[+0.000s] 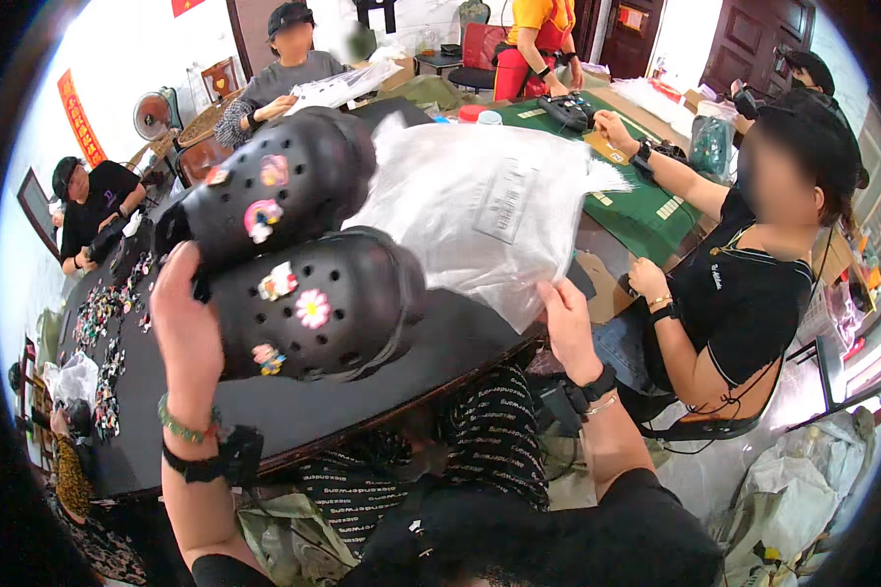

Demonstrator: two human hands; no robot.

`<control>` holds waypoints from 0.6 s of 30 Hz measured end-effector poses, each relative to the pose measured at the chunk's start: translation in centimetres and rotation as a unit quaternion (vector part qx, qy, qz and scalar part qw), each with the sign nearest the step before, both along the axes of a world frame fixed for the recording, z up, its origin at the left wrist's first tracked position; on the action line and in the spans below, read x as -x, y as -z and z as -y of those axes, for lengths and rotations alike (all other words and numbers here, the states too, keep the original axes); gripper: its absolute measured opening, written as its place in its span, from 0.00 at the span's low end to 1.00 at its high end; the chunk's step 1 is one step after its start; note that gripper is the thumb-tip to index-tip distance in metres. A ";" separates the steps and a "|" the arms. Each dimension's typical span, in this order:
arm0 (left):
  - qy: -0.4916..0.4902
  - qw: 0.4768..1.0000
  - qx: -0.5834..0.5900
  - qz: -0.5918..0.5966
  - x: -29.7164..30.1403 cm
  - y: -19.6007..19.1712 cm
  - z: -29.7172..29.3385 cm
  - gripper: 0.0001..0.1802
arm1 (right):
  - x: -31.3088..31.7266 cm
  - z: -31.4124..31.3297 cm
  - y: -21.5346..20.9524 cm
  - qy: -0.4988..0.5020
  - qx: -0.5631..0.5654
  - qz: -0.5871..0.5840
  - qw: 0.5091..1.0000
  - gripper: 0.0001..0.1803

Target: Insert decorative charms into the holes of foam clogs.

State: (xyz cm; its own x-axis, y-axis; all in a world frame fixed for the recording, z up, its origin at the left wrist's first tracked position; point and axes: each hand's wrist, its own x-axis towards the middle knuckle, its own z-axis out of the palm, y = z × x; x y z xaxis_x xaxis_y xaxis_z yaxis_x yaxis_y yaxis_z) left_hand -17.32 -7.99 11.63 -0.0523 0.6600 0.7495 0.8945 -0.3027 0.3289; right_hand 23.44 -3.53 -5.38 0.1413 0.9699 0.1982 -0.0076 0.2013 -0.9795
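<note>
A pair of black clogs [367, 303] with round holes is held up at the left by my left hand [181, 328], whose fingers are mostly hidden behind them. Colourful charms, among them a pink-and-white flower charm [312, 309], sit in the holes of both shoes. To the right of the clogs, a translucent white plastic bag [440, 186] with a printed label patch spreads over the table. My right hand [570, 328] pinches the bag's near right corner between thumb and fingers.
Many small charms [108, 323] lie scattered on the dark table [460, 342] at the left. A green mat [646, 215] covers its far right part. One person [734, 284] sits close on my right; others work around the table. Bags [803, 489] lie on the floor.
</note>
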 end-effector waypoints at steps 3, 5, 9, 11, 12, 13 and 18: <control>0.043 0.997 0.056 -0.012 -4.8 0.1 -3.1 0.19 | -2.2 1.0 2.7 0.016 0.114 -0.096 0.989 0.14; 0.105 0.994 0.007 -0.024 -7.8 1.2 -5.2 0.16 | -3.1 1.6 3.6 0.003 0.144 -0.090 0.985 0.17; 0.136 0.990 0.031 -0.031 -13.6 4.0 -9.1 0.15 | -3.9 2.6 5.1 -0.046 0.188 -0.084 0.978 0.21; 0.148 0.989 0.022 -0.014 -16.9 5.7 -11.0 0.13 | -3.2 3.1 5.8 -0.092 0.188 -0.158 0.965 0.20; 0.146 0.988 0.037 -0.023 -18.6 6.7 -12.1 0.12 | -2.8 3.5 5.9 -0.109 0.201 -0.174 0.958 0.19; 0.140 0.988 0.052 -0.034 -20.1 7.6 -12.9 0.11 | -2.2 4.0 5.9 -0.136 0.209 -0.171 0.953 0.20; 0.120 0.978 0.154 -0.072 -27.2 11.5 -15.1 0.08 | -1.0 4.7 6.8 -0.159 0.220 -0.153 0.950 0.21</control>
State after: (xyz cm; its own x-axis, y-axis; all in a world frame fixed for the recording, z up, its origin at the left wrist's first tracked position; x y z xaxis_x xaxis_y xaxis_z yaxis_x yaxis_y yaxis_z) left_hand 9.89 7.08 0.11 0.2238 0.8356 0.5016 0.8536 -0.4165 0.3129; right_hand 24.49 -8.25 -12.18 -0.1877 0.9525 -0.2400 -0.2967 -0.2879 -0.9105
